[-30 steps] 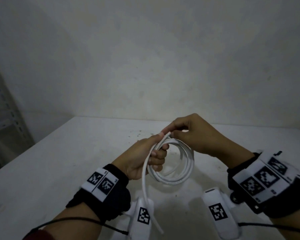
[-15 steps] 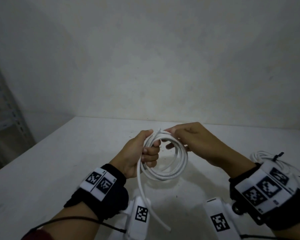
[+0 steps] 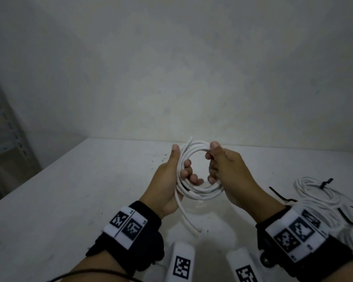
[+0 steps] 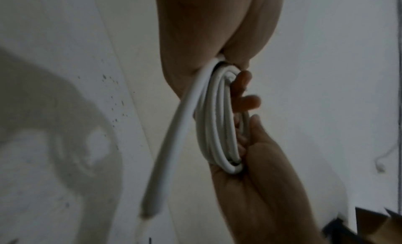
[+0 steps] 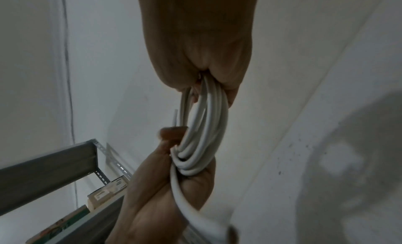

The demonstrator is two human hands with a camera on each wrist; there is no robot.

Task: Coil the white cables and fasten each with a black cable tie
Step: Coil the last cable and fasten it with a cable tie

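Your left hand [image 3: 167, 180] grips the 9 o'clock side of the white cable coil [image 3: 198, 192], thumb up along the outside, fingers curled through the ring. Your right hand [image 3: 230, 176] grips the 3 o'clock side, thumb on top, fingers hooked inside. The coil is held upright in the air above the white table [image 3: 69, 200], centre of the head view. One loose end [image 3: 189, 218] hangs from the left palm toward 6 o'clock; a short tip [image 3: 190, 139] sticks up at 12 o'clock. Left wrist view: coil seen edge-on between both hands, the loose end running down past the lens. At 3 to 4 o'clock on the table lie more white cables [image 3: 314, 192], with black cable ties [image 3: 326, 182] on and beside them. Grey shelf rack [image 3: 6, 143] at 9 o'clock.
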